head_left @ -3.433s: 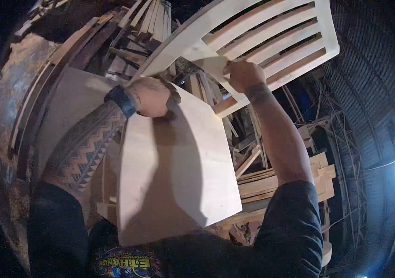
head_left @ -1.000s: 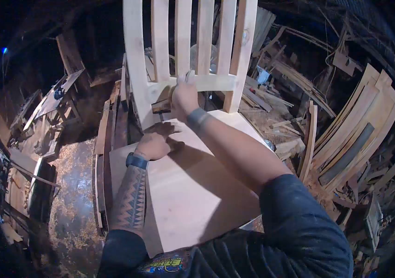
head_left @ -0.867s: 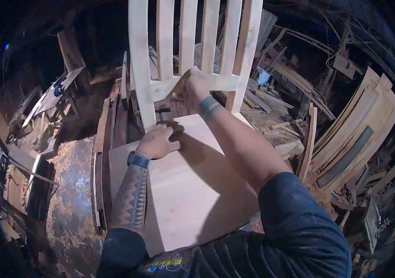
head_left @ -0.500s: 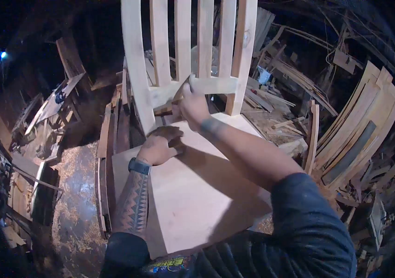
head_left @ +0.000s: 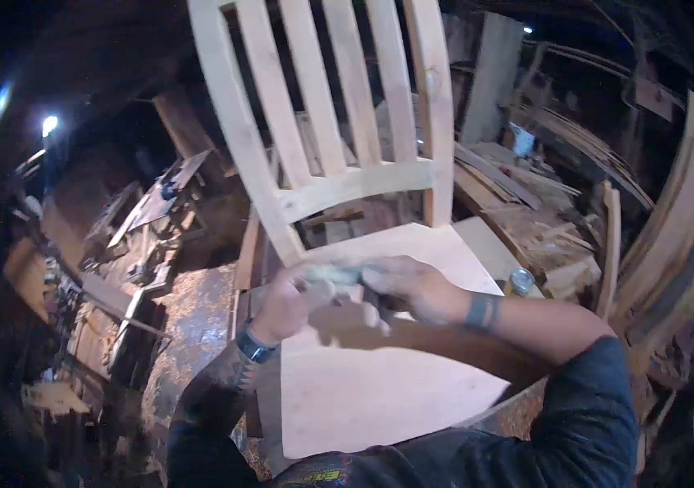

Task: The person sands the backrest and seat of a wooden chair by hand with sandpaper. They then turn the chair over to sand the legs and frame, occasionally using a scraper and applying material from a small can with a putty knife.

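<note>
A pale, unpainted wooden chair stands before me, with its slatted back [head_left: 355, 183] upright and its broad flat seat [head_left: 379, 398] below my hands. Over the rear of the seat, my left hand [head_left: 283, 302] and my right hand [head_left: 416, 289] are close together. Between them is a small greyish-green piece [head_left: 335, 275], sandpaper by its look, though blurred by motion. The fingers of both hands are closed on it. Their shadow falls across the seat.
Curved wooden boards [head_left: 664, 244] lean at the right. A can [head_left: 519, 281] stands just right of the seat. Piles of offcuts [head_left: 542, 220] lie behind the chair, and wood shavings [head_left: 192, 325] cover the floor at left.
My right hand has left the lower back rail and come toward me to meet my left hand, which has lifted off the seat. The view has shifted, bringing a can into sight.
</note>
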Demonstrator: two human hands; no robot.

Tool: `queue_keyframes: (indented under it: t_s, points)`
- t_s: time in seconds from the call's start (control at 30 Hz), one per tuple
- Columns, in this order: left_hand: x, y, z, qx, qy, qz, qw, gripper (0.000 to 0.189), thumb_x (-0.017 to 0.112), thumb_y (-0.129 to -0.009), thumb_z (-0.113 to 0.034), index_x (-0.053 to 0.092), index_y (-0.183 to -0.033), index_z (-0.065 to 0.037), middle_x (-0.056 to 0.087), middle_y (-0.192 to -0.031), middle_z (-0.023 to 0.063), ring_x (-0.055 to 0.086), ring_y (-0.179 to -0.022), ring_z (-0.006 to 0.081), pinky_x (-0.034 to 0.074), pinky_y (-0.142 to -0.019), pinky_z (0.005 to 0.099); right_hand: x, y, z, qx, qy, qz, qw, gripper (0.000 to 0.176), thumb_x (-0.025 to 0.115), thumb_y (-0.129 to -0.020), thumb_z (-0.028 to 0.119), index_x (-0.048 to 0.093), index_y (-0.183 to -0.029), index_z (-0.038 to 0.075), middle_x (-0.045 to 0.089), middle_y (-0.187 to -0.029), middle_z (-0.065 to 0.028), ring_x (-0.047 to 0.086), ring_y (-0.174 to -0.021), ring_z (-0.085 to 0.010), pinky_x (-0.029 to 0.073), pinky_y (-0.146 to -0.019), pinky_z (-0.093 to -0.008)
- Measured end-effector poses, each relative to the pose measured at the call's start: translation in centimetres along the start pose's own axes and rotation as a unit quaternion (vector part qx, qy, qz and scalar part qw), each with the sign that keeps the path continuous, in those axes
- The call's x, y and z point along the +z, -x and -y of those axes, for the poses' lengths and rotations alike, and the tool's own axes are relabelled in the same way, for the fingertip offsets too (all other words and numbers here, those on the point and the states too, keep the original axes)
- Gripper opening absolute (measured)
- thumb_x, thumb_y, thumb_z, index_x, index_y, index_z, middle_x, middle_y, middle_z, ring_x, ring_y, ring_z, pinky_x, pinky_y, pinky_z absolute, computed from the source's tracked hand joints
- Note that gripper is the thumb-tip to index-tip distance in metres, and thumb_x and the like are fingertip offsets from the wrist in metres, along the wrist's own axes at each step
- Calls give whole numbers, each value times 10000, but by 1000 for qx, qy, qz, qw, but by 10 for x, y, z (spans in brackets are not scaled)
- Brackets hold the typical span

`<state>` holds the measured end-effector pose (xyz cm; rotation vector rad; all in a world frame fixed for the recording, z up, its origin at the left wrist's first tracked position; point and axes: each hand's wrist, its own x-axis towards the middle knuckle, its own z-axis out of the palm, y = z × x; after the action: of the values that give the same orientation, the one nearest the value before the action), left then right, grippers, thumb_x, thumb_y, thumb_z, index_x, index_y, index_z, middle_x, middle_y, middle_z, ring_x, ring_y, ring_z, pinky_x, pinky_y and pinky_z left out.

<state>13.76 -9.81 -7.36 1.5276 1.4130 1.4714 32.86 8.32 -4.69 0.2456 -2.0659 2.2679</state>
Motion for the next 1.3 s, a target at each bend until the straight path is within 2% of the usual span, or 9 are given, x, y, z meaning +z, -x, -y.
queue_keyframes:
  t_s: [0.23, 0.33, 0.5, 0.57, 0.6, 0.73, 0.93, 1.13, 1.3]
  points:
    - [61, -14, -50, -130, -18, 38, 991, 480, 560, -1085, -295, 529, -1472, -14, 722, -1168, 158, 707, -983, 182, 579, -815, 316, -41, 26, -8, 48, 68, 41, 996, 385, 566, -1069, 400, 665, -1129, 32, 671, -943, -47, 636, -839, -139, 513, -749, -296]
    - [65, -24, -26, 59, -272, 9, 960, 450, 532, -1072, -213, 522, -1490, -47, 699, -1168, 164, 682, -1021, 227, 564, -871, 349, -74, 40, -10, -81, 317, 50, 944, 374, 646, -1016, 370, 667, -1142, 18, 681, -985, -102, 646, -908, -238, 517, -831, -358]
    - [7, -61, -33, 11, -754, 3, 656, 336, 552, -982, -139, 689, -1286, -97, 589, -1030, 131, 604, -978, 324, 535, -862, 438, -126, 69, -15, -165, 572, -62, 801, 459, 721, -937, 397, 667, -1183, 13, 670, -1076, -183, 618, -1050, -368, 473, -978, -430]
    - [-25, -90, -45, 180, -734, -69, 651, 237, 585, -981, -183, 733, -1145, -98, 582, -978, 135, 589, -929, 324, 519, -830, 468, -146, 76, -54, -147, 578, -124, 793, 498, 726, -931, 428, 667, -1211, 21, 656, -1132, -192, 602, -1103, -361, 451, -1010, -439]
    - [-38, -107, -50, 133, -755, -53, 640, 232, 596, -976, -198, 738, -1129, -97, 606, -1001, 148, 594, -923, 339, 515, -825, 475, -147, 77, -44, -95, 473, -123, 867, 569, 735, -911, 486, 668, -1258, 40, 620, -1218, -215, 571, -1160, -381, 438, -1026, -468]
    - [-55, -155, -52, 117, -784, -21, 609, 245, 611, -973, -229, 745, -1108, -75, 656, -1030, 191, 619, -899, 385, 505, -818, 492, -145, 83, -45, -95, 554, -134, 816, 597, 734, -902, 519, 668, -1281, 61, 609, -1244, -211, 525, -1239, -409, 410, -1066, -491]
    - [-35, -172, -44, 149, -594, -264, 745, 240, 684, -939, -233, 717, -1056, -26, 685, -1011, 207, 662, -952, 398, 529, -862, 468, -154, 82, -54, -83, 467, -153, 867, 591, 757, -897, 470, 643, -1320, 73, 589, -1265, -226, 516, -1237, -416, 418, -1065, -488]
    - [-16, -192, -35, 5, -618, -287, 732, 259, 729, -906, -284, 674, -954, -35, 689, -944, 202, 679, -946, 400, 529, -823, 467, -228, 22, -26, -289, 493, -346, 744, 749, 772, -904, 384, 457, -1457, -9, 558, -1297, -271, 512, -1268, -452, 421, -1093, -504]
    - [-43, -203, 14, 80, -702, -303, 640, 371, 662, -940, -367, 643, -1121, -44, 716, -940, 230, 698, -923, 422, 549, -813, 526, -261, -97, 77, -350, 297, -331, 825, 691, 752, -941, 385, 466, -1427, -14, 588, -1346, -273, 584, -1266, -370, 449, -1081, -433]
